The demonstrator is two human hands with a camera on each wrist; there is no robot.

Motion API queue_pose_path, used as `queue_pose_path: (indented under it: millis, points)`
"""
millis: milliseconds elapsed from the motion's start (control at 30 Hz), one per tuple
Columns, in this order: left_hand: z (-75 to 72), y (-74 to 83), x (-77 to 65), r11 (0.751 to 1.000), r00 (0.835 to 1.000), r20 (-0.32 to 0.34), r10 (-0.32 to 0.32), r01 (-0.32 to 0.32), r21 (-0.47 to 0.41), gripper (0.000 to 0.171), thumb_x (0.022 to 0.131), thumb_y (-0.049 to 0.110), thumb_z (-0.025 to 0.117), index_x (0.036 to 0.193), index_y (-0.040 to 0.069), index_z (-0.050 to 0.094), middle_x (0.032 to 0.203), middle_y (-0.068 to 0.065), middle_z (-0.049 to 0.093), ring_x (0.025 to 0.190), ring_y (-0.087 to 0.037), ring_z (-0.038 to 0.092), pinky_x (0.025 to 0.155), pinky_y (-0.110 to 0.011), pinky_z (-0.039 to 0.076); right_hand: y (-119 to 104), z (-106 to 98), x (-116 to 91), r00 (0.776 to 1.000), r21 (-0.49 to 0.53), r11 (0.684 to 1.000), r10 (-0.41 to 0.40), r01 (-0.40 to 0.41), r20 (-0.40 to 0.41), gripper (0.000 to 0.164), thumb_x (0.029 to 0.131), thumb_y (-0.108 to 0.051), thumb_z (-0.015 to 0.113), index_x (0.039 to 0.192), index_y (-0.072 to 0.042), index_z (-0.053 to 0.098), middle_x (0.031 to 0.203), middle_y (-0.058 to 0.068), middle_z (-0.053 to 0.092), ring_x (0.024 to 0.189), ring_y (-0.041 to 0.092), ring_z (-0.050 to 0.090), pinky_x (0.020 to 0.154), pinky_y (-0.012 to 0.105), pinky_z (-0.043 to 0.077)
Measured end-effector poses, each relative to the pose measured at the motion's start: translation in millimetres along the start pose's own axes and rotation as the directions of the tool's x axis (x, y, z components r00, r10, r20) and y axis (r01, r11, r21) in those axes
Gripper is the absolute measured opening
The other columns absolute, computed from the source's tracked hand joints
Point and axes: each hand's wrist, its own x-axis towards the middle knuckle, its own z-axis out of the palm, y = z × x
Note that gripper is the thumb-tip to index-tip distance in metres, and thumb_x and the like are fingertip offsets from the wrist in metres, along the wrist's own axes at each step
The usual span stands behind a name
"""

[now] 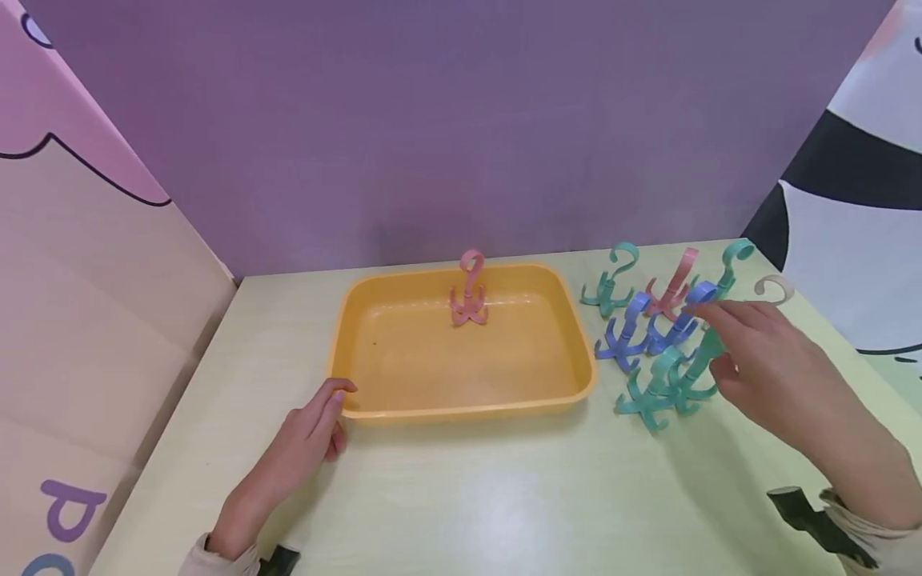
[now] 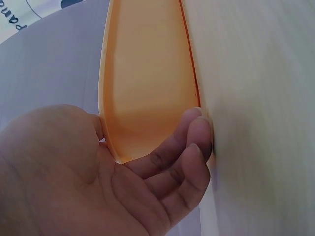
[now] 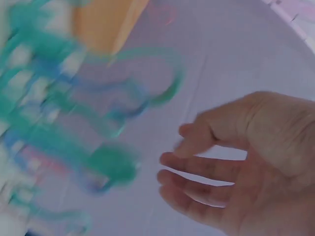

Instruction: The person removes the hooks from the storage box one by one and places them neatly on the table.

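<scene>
At the front left corner of a yellow tray (image 1: 461, 406), my left hand (image 1: 306, 436) grips the rim. In the left wrist view, curled fingers (image 2: 189, 164) lie along the tray's edge. A pink multi-prong hook (image 1: 470, 308) stands inside the tray near its back wall. My right hand (image 1: 781, 372) is over the group of hooks to the right, fingers loosely bent and holding nothing. Below and beside it stand green hooks (image 1: 644, 400), blue hooks (image 1: 623, 340) and another pink hook (image 1: 673, 288). Behind the hand, a white hook (image 1: 776, 282) is partly hidden.
A pale table (image 1: 461, 496) carries everything. Close behind the tray rises a purple panel (image 1: 446, 136), with printed panels on the left (image 1: 86, 304) and right (image 1: 857, 232). A further green hook (image 1: 608, 288) stands near the table's back edge.
</scene>
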Motion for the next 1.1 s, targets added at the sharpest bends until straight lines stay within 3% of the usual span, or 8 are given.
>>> queue_pose_path:
  millis: [133,267,500,767,967,1100]
  points:
    - [0.5,-1.2,1.9,1.0,1.0,0.007,0.0,0.0,-0.006,0.028,0.111,0.032,0.032,0.128,0.02,0.05,0.063,-0.005,0.061,0.054,-0.021,0.057,0.054,-0.028,0.046,-36,-5,22,0.974,0.052,0.984,-0.163,0.173,-0.154,0.054,0.074,0.012,0.067,0.125,-0.005,0.06,0.12,0.018,0.063,0.111,0.038,0.054,0.082,0.056,0.051]
    - [2.7,-1.4,6.9,1.0,1.0,0.004,0.003,-0.003,-0.007,0.028,0.111,0.032,0.032,0.129,0.021,0.05,0.063,-0.005,0.061,0.055,-0.021,0.057,0.054,-0.028,0.045,-66,-1,51,0.945,0.101,0.954,-0.259,0.283,-0.202,0.043,0.08,0.005,0.073,0.121,-0.005,0.063,0.119,0.014,0.064,0.112,0.035,0.057,0.089,0.054,0.05]
    - [4.2,1.2,11.4,1.0,1.0,0.003,-0.004,0.004,-0.009,0.026,0.111,0.032,0.032,0.128,0.021,0.05,0.063,-0.006,0.061,0.055,-0.022,0.058,0.055,-0.028,0.047,-106,23,100,0.954,0.179,0.939,-0.276,0.293,-0.115,0.038,0.09,-0.006,0.07,0.127,-0.005,0.06,0.125,0.016,0.062,0.118,0.036,0.056,0.089,0.051,0.053]
    - [4.3,2.0,13.2,1.0,1.0,-0.002,-0.006,0.006,-0.005,0.026,0.111,0.031,0.032,0.127,0.021,0.051,0.063,-0.006,0.06,0.055,-0.022,0.058,0.055,-0.029,0.047,-125,61,150,0.936,0.243,0.908,-0.306,0.341,-0.173,0.04,0.092,-0.008,0.069,0.13,-0.006,0.055,0.128,0.013,0.06,0.115,0.033,0.057,0.088,0.047,0.053]
    - [5.0,1.0,14.0,1.0,1.0,0.009,0.002,-0.002,0.009,0.027,0.111,0.032,0.032,0.127,0.021,0.05,0.064,-0.005,0.06,0.056,-0.02,0.057,0.055,-0.028,0.047,-125,96,166,0.963,0.296,0.918,-0.264,0.265,-0.043,0.062,0.094,-0.011,0.069,0.147,-0.001,0.039,0.149,0.023,0.043,0.129,0.044,0.047,0.104,0.053,0.043]
    - [5.1,-0.8,14.6,1.0,1.0,0.0,0.001,-0.001,0.024,0.026,0.111,0.032,0.032,0.128,0.021,0.049,0.064,-0.004,0.061,0.056,-0.019,0.058,0.056,-0.028,0.047,-127,118,169,0.957,0.263,0.92,-0.284,0.289,-0.056,0.071,0.093,-0.009,0.068,0.153,0.001,0.029,0.158,0.025,0.027,0.136,0.047,0.039,0.11,0.056,0.035]
